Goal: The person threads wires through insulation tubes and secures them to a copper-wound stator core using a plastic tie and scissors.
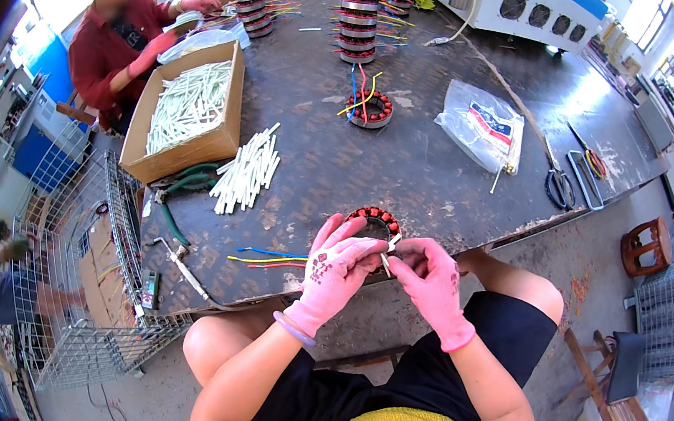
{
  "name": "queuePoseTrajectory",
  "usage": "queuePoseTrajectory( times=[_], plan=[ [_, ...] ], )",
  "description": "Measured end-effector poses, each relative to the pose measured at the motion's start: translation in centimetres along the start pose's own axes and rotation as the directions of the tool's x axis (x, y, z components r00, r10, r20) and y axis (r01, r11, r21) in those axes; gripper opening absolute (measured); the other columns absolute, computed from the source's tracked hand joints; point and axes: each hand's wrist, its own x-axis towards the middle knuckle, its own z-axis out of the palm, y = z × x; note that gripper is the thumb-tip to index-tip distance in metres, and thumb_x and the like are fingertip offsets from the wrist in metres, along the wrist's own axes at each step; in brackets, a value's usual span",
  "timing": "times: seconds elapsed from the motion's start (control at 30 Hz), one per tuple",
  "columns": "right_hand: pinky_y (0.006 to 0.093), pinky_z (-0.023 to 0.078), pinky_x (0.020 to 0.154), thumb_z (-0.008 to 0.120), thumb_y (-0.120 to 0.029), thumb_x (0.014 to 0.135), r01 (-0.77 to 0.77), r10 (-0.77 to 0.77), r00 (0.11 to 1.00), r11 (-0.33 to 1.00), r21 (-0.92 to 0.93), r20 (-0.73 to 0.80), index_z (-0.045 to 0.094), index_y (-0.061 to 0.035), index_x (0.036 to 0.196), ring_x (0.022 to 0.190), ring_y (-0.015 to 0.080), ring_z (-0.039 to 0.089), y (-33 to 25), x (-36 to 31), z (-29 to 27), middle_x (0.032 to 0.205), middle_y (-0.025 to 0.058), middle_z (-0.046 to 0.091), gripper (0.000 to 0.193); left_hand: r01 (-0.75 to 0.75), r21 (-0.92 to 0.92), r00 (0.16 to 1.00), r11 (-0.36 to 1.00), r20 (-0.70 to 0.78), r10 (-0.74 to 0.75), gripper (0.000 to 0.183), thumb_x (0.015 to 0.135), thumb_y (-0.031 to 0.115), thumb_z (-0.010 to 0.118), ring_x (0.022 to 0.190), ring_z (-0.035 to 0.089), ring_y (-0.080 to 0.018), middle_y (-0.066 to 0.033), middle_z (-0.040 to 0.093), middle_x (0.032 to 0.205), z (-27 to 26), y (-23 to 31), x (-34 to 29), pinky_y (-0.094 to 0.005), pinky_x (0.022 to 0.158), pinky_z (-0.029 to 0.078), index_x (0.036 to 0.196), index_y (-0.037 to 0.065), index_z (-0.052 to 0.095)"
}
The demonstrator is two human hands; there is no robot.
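Observation:
At the table's near edge, a ring-shaped motor stator (377, 216) with red windings lies partly under my gloved hands. My left hand (336, 268), in a pink glove, reaches over its left side, with thumb and forefinger closed at a small white sleeve (392, 244). From the right, my right hand (431, 281), also pink-gloved, pinches at the same white piece; the fingertips of both hands nearly meet there. Blue, yellow and red lead wires (276, 259) stick out to the left of the stator. My fingers hide its near side.
Loose white sleeves (246, 171) lie beside a cardboard box (132, 162) full of them. Another stator (370, 112) sits farther back, before stacked stators (357, 27). Green-handled pliers (174, 188), a plastic bag (474, 130) and scissors (559, 188) lie around. A co-worker (94, 51) works far left.

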Motion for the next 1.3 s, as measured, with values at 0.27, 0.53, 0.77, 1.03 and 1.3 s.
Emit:
queuePoseTrajectory(
  times=[0.27,0.53,0.77,1.03,1.3],
  plan=[
    [0.0331,0.053,0.072,0.067,0.003,0.082,0.534,-0.518,0.846,0.819,-0.212,0.129,0.066,-0.0065,0.096,0.084,0.0256,0.066,0.3,2.1,0.8,0.097,0.0109,0.065,0.017,0.048,0.007,0.993,0.999,-0.105,-0.047,0.026,0.077,0.017,0.076,0.117,0.061,-0.0268,-0.0128,0.07,0.109,0.7,-0.2,-0.2,-0.0477,0.111,0.038,0.102,0.013,0.072],
    [0.0195,0.044,0.069,0.05,0.001,0.099,-0.016,-0.022,0.994,0.933,0.36,0.102,0.058,-0.0026,0.117,0.079,0.0041,0.053,-2.8,1.2,-0.9,0.096,0.0004,0.061,0.02,0.092,-0.004,0.995,0.996,-0.026,-0.092,0.021,0.079,0.012,0.074,0.12,0.059,-0.0255,-0.0047,0.071,0.104,0.2,0.3,-0.1,-0.0485,0.114,0.033,0.1,0.015,0.072],
    [0.0224,0.049,0.067,0.066,0.0,0.088,0.448,-0.409,0.876,0.886,-0.118,0.254,0.062,-0.0033,0.118,0.082,0.008,0.061,1.6,1.6,-0.6,0.111,0.0059,0.065,0.03,0.001,0.049,0.989,0.999,0.15,-0.008,0.063,0.076,0.019,0.079,0.131,0.05,-0.0293,-0.0069,0.065,0.125,-0.9,-0.2,0.1,-0.0509,0.115,0.031,0.131,0.004,0.051],
    [0.0197,0.036,0.053,0.056,-0.012,0.1,-0.092,0.017,0.985,0.896,0.435,0.174,0.051,-0.007,0.105,0.06,0.004,0.045,3.7,-1.9,1.1,0.088,0.0022,0.061,0.008,-0.093,0.3,0.982,0.949,0.184,0.038,0.041,0.072,0.018,0.076,0.121,0.056,-0.0233,-0.0055,0.066,0.104,-0.3,0.3,0.0,-0.0478,0.117,0.032,0.112,0.014,0.065],
    [0.0206,0.039,0.056,0.052,-0.008,0.099,-0.039,0.017,0.982,0.993,0.112,0.188,0.055,-0.0054,0.101,0.065,0.0025,0.046,-0.9,3.5,1.3,0.079,-0.0008,0.057,0.004,-0.221,0.36,0.961,0.907,0.241,0.139,0.027,0.072,0.021,0.074,0.115,0.058,-0.0239,-0.0061,0.064,0.097,-0.3,0.4,0.8,-0.0513,0.117,0.031,0.094,0.008,0.062]
  ],
)
